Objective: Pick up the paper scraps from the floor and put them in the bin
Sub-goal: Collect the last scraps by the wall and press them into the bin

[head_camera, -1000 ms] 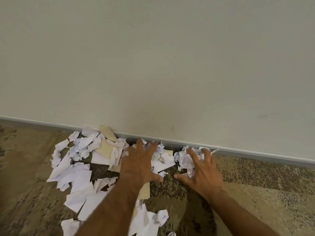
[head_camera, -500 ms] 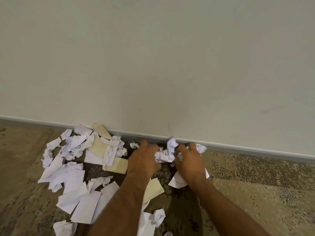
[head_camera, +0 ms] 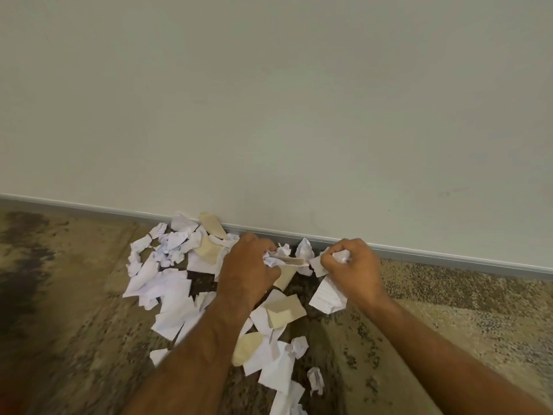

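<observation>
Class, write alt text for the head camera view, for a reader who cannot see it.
Two bare hands gather paper scraps from a speckled floor at the foot of a pale wall: the left hand grips a crumpled white and tan bunch, the right hand grips crumpled white scraps. More white and tan paper scraps lie scattered to the left and nearer the camera. No bin is visible.

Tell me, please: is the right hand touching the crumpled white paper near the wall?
Touching. In the head view, the right hand has its fingers curled round the crumpled white paper, with no gap between them.
</observation>
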Demonstrator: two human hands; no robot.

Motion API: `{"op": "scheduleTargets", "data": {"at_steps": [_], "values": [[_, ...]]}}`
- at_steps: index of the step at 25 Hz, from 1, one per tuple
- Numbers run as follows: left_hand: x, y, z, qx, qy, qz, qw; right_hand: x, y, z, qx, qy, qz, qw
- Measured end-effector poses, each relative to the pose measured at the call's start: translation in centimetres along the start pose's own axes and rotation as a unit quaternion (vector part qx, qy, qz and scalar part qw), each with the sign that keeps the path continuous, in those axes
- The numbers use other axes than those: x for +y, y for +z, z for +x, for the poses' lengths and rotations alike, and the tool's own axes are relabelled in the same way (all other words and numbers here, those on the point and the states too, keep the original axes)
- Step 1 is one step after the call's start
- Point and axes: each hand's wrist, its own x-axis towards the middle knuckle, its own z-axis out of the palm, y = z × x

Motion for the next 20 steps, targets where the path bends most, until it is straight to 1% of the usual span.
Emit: {"op": "scheduleTargets", "data": {"at_steps": [5, 8, 12, 17, 20], "values": [[1.5, -8.0, -3.7, 0.07, 0.044, -0.061, 0.995, -8.8, -2.7, -2.5, 0.008, -0.043, 0.033, 0.998], [1.4, -13.7, -6.2, 0.13, 0.053, -0.098, 0.985, -15.2, -3.9, -4.8, 0.002, -0.099, 0.04, 0.994], [0.3, -22.4, -10.6, 0.187, 0.048, -0.132, 0.972, -24.8, -4.7, -8.3, -0.031, -0.175, 0.039, 0.983], [-5.4, -33.4, -17.3, 0.269, 0.019, -0.102, 0.958, -36.6, -2.3, -13.4, -0.103, -0.252, 0.093, 0.958], [-10.7, -38.5, -22.1, 0.337, -0.037, -0.07, 0.938, -42.7, 1.3, -17.6, -0.149, -0.298, 0.12, 0.935]]}}
